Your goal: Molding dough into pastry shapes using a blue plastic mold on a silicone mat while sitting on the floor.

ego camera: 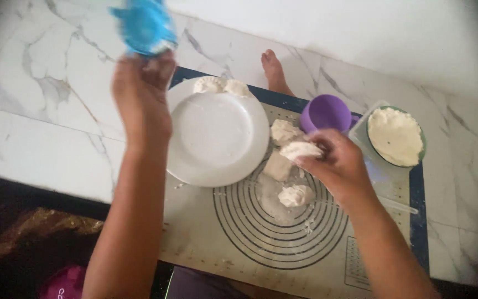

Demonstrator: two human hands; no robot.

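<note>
My left hand [142,94] is raised beyond the white plate [217,138] and grips a blue plastic tool [145,25], which is blurred. My right hand [336,163] pinches a small piece of white dough [300,149] above the baking mat [261,232] with ring markings. Other dough pieces lie on the mat: one by the plate's edge [284,132], one flatter piece [278,166], one lump [296,195]. Two shaped dough pieces [221,86] rest on the plate's far rim.
A purple cup [327,113] stands beyond my right hand. A green-rimmed bowl of white filling [396,137] sits in a clear container at the right. A bare foot [275,72] rests on the marble floor [45,111]. Loose flour dusts the mat.
</note>
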